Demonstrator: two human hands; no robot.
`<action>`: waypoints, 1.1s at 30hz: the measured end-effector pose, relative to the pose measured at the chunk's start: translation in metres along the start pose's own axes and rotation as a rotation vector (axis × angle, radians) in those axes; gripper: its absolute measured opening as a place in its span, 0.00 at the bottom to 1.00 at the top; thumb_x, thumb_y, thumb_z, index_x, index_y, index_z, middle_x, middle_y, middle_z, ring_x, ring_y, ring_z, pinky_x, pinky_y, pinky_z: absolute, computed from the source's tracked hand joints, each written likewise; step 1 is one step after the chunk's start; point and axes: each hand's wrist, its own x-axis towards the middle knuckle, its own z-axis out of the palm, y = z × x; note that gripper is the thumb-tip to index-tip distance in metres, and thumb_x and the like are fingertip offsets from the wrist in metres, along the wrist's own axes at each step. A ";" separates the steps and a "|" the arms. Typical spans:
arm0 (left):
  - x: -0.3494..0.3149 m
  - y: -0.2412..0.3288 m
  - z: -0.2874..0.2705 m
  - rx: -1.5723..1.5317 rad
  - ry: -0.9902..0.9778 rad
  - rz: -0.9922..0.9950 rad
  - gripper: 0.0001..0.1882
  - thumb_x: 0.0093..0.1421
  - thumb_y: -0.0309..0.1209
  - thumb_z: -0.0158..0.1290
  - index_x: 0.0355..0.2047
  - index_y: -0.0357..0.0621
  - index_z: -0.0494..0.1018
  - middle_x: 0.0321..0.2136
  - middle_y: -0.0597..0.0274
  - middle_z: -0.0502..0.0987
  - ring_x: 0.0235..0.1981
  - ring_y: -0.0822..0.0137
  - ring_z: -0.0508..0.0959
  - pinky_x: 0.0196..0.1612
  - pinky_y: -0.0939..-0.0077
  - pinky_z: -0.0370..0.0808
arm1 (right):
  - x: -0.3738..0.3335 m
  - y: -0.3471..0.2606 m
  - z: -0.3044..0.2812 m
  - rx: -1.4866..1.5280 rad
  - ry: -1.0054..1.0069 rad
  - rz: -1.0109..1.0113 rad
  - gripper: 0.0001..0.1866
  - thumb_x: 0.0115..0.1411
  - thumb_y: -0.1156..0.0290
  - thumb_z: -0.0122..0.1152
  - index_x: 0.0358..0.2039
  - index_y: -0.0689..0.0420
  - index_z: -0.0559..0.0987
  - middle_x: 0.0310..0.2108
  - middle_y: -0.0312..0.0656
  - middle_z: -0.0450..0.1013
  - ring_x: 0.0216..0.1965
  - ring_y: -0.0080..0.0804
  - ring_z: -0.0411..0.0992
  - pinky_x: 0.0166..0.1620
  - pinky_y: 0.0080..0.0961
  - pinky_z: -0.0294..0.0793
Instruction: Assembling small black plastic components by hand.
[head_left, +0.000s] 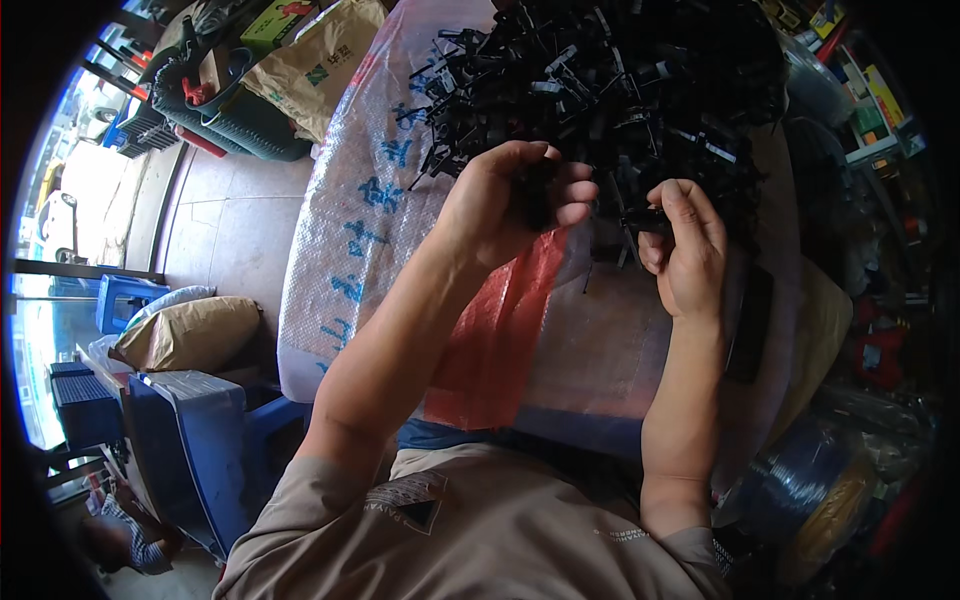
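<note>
A large heap of black plastic parts [590, 85], thin and angular with short arms, lies on a white woven plastic sheet [325, 240] in front of me. At the heap's near edge my left hand [482, 205] is palm up, its fingers curled round a black plastic part [533, 195] whose shape is lost in shadow. To its right, my right hand [692, 255] pinches a black plastic part [648, 214] between thumb and curled fingers. Part of that piece blends into the dark heap behind it.
A red stripe [500, 345] runs down the sheet between my forearms. On the left are a blue plastic bin [205, 420], a stuffed brown sack [195, 335] and a paper bag [320, 70]. Another person [130, 535] is at lower left. Shelves [870, 110] with goods line the right.
</note>
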 end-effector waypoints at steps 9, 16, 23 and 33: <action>-0.016 -0.010 0.021 0.973 -0.017 0.238 0.12 0.54 0.29 0.64 0.33 0.39 0.71 0.27 0.62 0.76 0.24 0.78 0.72 0.26 0.82 0.70 | 0.002 -0.006 0.004 0.025 0.092 0.003 0.08 0.65 0.64 0.55 0.31 0.53 0.71 0.20 0.25 0.62 0.14 0.11 0.56 0.15 0.11 0.50; -0.024 -0.031 0.029 1.403 -0.217 0.615 0.14 0.57 0.28 0.61 0.42 0.37 0.74 0.20 0.65 0.68 0.21 0.77 0.68 0.25 0.80 0.66 | 0.002 0.005 0.008 -0.154 0.033 -0.088 0.11 0.67 0.64 0.52 0.29 0.54 0.71 0.20 0.23 0.60 0.19 0.09 0.55 0.19 0.12 0.54; -0.015 -0.031 0.016 1.436 -0.176 0.892 0.07 0.61 0.21 0.50 0.39 0.35 0.71 0.28 0.56 0.76 0.28 0.70 0.77 0.33 0.77 0.73 | -0.003 0.001 0.011 -0.100 -0.104 -0.277 0.07 0.66 0.69 0.53 0.39 0.59 0.75 0.24 0.28 0.69 0.22 0.11 0.62 0.26 0.11 0.62; -0.013 -0.037 0.016 1.341 -0.103 0.871 0.04 0.59 0.21 0.52 0.33 0.37 0.68 0.23 0.57 0.75 0.25 0.66 0.77 0.28 0.75 0.73 | 0.002 0.011 0.010 -0.036 -0.217 -0.206 0.06 0.61 0.77 0.54 0.39 0.62 0.75 0.25 0.33 0.72 0.25 0.16 0.69 0.32 0.15 0.71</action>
